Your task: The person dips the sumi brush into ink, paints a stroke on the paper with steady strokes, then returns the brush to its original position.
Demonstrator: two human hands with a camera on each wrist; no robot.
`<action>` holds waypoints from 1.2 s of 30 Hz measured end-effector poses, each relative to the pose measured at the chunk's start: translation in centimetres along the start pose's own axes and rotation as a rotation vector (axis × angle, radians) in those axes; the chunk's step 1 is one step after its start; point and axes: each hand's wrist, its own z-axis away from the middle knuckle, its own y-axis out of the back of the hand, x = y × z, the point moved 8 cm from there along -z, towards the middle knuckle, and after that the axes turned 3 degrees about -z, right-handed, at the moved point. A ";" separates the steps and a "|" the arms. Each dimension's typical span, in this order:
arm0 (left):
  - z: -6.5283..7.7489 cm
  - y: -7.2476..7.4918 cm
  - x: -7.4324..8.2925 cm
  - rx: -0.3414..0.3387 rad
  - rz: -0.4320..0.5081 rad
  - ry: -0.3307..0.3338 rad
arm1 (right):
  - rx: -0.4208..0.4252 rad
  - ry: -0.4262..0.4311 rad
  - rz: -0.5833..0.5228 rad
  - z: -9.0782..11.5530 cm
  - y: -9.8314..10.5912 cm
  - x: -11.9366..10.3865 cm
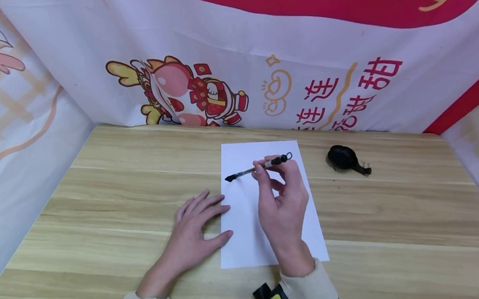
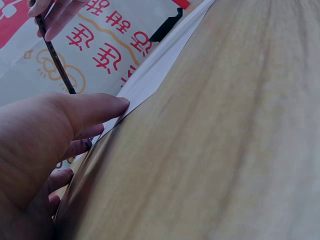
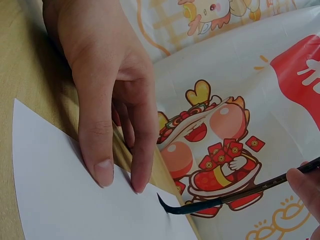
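Observation:
My right hand [image 1: 283,203] pinches an ink brush [image 1: 259,166] by its handle, between thumb and fingers. The brush slants down to the left, its dark, curved bristle tip [image 3: 170,207] close over the upper left part of a white sheet of paper [image 1: 244,228]. At the brush's far end is a small hanging loop [image 1: 289,155]. My left hand [image 1: 196,234] rests at the paper's left edge, fingers spread, with thumb and fingertips on the sheet. In the right wrist view, the left thumb [image 3: 100,150] lies along the paper's margin.
A black rounded object with a narrow neck [image 1: 343,157] lies on the wooden table [image 1: 385,215], right of the paper. A small black box-like piece [image 1: 262,295] shows beside the right sleeve. Printed cloth [image 1: 231,33] hangs behind the table and at both sides.

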 end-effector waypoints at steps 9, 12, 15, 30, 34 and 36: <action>0.0 0.0 0.0 0.004 -0.006 -0.006 | 0.000 -0.004 0.009 0.0 0.1 0.1; 0.0 0.0 0.0 0.002 -0.006 -0.002 | 0.002 -0.007 0.015 0.0 0.1 0.2; 0.0 -0.1 -0.1 -0.002 -0.004 0.002 | 0.004 -0.011 0.012 0.0 0.2 0.2; -0.1 -0.1 -0.1 -0.009 -0.010 0.007 | 0.001 -0.016 0.008 -0.1 0.2 0.1; -0.1 -0.1 -0.1 -0.008 -0.009 0.006 | -0.002 -0.018 0.006 -0.1 0.2 0.0; -0.1 -0.1 -0.1 -0.008 -0.007 0.007 | -0.006 -0.017 0.006 -0.1 0.2 0.0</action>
